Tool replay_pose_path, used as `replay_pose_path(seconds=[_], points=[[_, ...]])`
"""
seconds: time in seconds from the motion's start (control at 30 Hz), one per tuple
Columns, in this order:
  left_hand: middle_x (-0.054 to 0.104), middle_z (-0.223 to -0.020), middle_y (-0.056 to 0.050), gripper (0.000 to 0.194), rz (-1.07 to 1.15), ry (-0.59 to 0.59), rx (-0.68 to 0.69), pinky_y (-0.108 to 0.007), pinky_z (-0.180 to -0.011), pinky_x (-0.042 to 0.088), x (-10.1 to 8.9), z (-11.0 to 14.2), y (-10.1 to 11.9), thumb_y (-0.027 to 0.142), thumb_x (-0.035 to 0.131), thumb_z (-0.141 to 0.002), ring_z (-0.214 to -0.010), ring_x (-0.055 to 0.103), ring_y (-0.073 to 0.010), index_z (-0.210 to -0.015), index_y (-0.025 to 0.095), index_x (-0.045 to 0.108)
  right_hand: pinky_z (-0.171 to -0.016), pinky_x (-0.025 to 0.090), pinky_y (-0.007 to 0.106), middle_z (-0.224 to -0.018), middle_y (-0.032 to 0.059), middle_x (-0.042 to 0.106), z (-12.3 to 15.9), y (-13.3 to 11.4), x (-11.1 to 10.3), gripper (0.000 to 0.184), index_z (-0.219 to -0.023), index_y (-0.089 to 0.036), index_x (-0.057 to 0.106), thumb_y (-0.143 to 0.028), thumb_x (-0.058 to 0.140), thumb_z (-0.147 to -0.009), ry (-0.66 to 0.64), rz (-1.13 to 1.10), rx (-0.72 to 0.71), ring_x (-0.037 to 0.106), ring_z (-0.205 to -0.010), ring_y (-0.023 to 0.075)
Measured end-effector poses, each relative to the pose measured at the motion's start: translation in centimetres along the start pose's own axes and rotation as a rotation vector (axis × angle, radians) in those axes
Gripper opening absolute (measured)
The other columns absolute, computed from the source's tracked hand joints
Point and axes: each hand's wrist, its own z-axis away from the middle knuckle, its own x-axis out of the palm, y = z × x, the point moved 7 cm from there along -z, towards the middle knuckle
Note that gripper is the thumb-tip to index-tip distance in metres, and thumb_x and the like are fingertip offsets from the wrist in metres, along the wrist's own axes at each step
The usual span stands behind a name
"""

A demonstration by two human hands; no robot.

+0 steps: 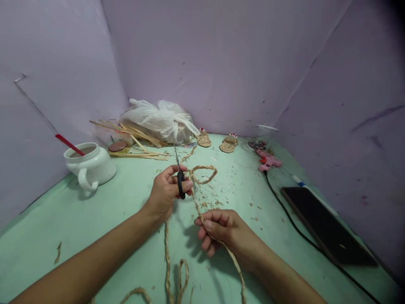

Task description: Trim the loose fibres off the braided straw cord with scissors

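My left hand [162,191] is closed around black-handled scissors [181,185], whose blades point away from me. The same fingers pinch a twisted straw cord [196,203], and a small loop of it sticks out to the right over the table. Closer to me, my right hand [228,231] grips the cord between thumb and forefinger, its other fingers loosely curled. From there the cord trails down toward the front edge of the picture. More lengths of cord [167,253] hang or lie below my left hand; how they join is hidden.
A white mug-like pot [101,166] with a red-handled tool stands left. Behind are dry straw strips [142,137], a white plastic bag [161,120] and two tiny woven sandals [228,144]. A pink glue gun [269,161], its black cable and a dark phone [325,228] lie right.
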Motion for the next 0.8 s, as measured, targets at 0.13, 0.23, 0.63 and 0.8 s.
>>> replay_pose_path(seconds=[0.13,0.23,0.63,0.8], points=[[0.057,-0.057,0.006,0.039,-0.089,0.129,0.155,-0.015,-0.047,0.041,-0.4,0.4,1.4,0.013,0.069,-0.052,-0.049,0.052,-0.0062,-0.086,0.017,0.049,-0.04,0.045,0.021,-0.054,0.0005,0.061,0.1,0.7,0.6,0.03,-0.072,-0.01,0.065,-0.03,0.076,-0.052,-0.041,0.059,0.088,0.054,-0.041,0.0088],[0.056,-0.055,0.007,0.038,-0.184,0.196,0.18,-0.015,-0.046,0.04,-0.6,0.4,1.4,0.01,0.067,-0.051,-0.049,0.05,-0.0063,-0.085,0.017,0.05,-0.041,0.043,0.022,-0.052,-0.001,0.059,0.4,0.2,0.6,0.024,-0.059,-0.012,0.06,-0.029,0.076,-0.051,-0.001,0.103,0.005,0.053,-0.039,0.0085],[0.052,-0.053,0.007,0.037,-0.241,0.142,0.093,-0.016,-0.044,0.04,0.3,0.0,0.0,0.015,0.068,-0.052,-0.047,0.049,-0.0073,-0.083,0.017,0.049,-0.053,0.039,0.022,-0.064,0.001,0.061,0.3,-0.7,0.5,0.026,-0.08,-0.014,0.066,-0.029,0.072,-0.06,-0.056,0.394,-0.127,0.051,-0.055,0.0102],[0.054,-0.054,0.006,0.039,-0.213,0.099,0.058,-0.019,-0.047,0.044,1.3,1.1,0.3,0.018,0.071,-0.051,-0.048,0.051,-0.0086,-0.084,0.017,0.049,-0.057,0.043,0.024,-0.062,0.0007,0.06,-0.2,-1.1,-0.3,0.037,-0.084,-0.015,0.066,-0.044,0.068,-0.062,0.081,0.201,-0.125,0.052,-0.053,0.0094]])
